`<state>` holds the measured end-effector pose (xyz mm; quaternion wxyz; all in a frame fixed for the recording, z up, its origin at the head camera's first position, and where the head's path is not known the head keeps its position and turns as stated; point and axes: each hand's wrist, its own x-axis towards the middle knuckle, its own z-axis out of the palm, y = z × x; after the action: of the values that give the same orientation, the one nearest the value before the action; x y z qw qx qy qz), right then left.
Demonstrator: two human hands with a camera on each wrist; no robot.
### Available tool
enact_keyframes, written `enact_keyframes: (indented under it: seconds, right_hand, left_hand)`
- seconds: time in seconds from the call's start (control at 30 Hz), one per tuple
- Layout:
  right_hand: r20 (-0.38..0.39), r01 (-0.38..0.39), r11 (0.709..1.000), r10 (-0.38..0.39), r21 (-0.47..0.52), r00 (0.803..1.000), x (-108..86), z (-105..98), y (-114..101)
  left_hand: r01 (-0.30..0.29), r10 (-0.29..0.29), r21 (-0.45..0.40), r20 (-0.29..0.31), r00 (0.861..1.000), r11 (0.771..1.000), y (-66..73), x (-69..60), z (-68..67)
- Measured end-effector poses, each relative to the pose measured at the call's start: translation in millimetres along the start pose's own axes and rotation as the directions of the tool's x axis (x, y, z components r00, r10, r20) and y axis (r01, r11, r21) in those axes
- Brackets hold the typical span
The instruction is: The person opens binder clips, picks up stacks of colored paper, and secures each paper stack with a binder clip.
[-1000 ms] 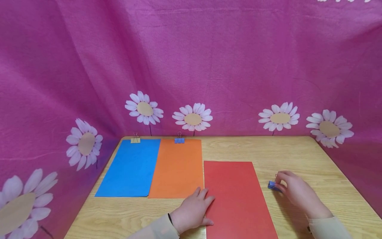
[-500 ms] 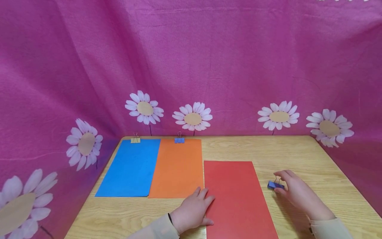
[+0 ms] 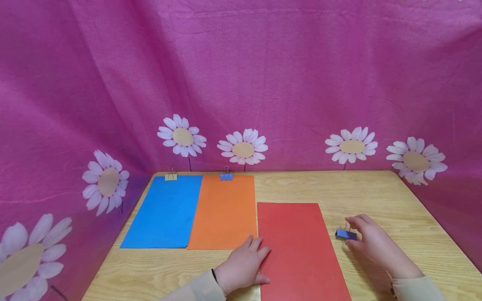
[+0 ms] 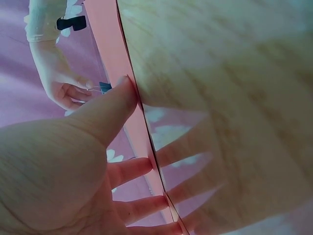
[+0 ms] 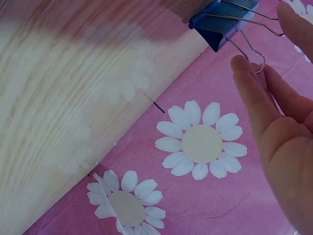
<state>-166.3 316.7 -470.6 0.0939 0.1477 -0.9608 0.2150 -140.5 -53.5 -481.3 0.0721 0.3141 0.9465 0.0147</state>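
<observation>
A blue binder clip [image 3: 345, 234] is held above the table to the right of a red sheet [image 3: 297, 246]. My right hand [image 3: 378, 246] pinches it between thumb and fingers. In the right wrist view the fingers touch its wire handles, both swung back, and the clip body [image 5: 222, 24] points away from the hand. My left hand [image 3: 242, 265] rests with spread fingers along the red sheet's left edge. The left wrist view has the thumb [image 4: 120, 100] and fingers lying against that edge.
At the back left, a blue sheet [image 3: 162, 213] bears a yellow binder clip [image 3: 171, 177]. Beside it, an orange sheet [image 3: 222, 213] bears a violet-blue clip [image 3: 226, 177]. A pink cloth [image 3: 301, 83] with printed daisies surrounds the wooden table [image 3: 339, 188].
The clip has turned in my right fingers, so its broad side shows, and has shifted slightly left. Thumb and fingers have spread apart onto the handles. My left hand and the sheets stay put.
</observation>
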Motion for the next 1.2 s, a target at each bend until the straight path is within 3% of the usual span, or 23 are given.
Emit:
enact_keyframes:
  seconds: [0.4,0.73,0.97,1.2]
  right_hand:
    - [-0.01,-0.008,1.0,0.008,0.031,1.0,-3.2,6.6,3.4]
    - [-0.014,-0.006,1.0,0.006,0.001,1.0,-1.4,9.4,2.6]
    - [0.017,-0.041,0.999,0.04,0.007,0.999,1.7,7.0,1.9]
    - [0.014,-0.048,0.999,0.048,0.015,0.999,4.4,7.9,3.3]
  left_hand:
    - [-0.02,0.02,-0.003,-0.007,1.0,1.0,-0.8,1.2,2.8]
    - [0.002,0.0,-0.037,0.041,0.999,0.999,-1.4,4.7,-2.4]
    - [0.002,-0.002,-0.07,0.01,1.0,0.998,-4.6,11.6,-4.4]
    - [0.014,-0.018,-0.095,-0.045,0.999,0.995,-6.3,17.4,-16.3]
